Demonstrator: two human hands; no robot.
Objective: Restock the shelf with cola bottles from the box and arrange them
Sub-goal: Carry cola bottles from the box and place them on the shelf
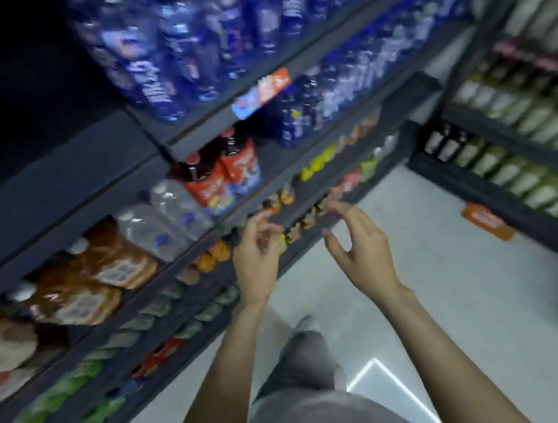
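Note:
Cola bottles (pixel 218 173) with red labels and dark liquid stand together on a dark shelf (pixel 267 181) at middle height. My left hand (pixel 257 251) is raised below and in front of them, fingers apart and empty. My right hand (pixel 356 237) hovers to its right over the aisle, fingers curled loosely apart, holding nothing. Both hands are clear of the shelf and touch no bottle. No box shows in the frame. The picture is blurred by motion.
Clear water bottles (pixel 165 220) sit left of the cola, brown packs (pixel 95 282) further left. Blue bottles (pixel 184 45) fill the upper shelves. Small drinks line the lower shelves. Another rack (pixel 521 137) stands at right. Pale floor (pixel 434 298) lies between.

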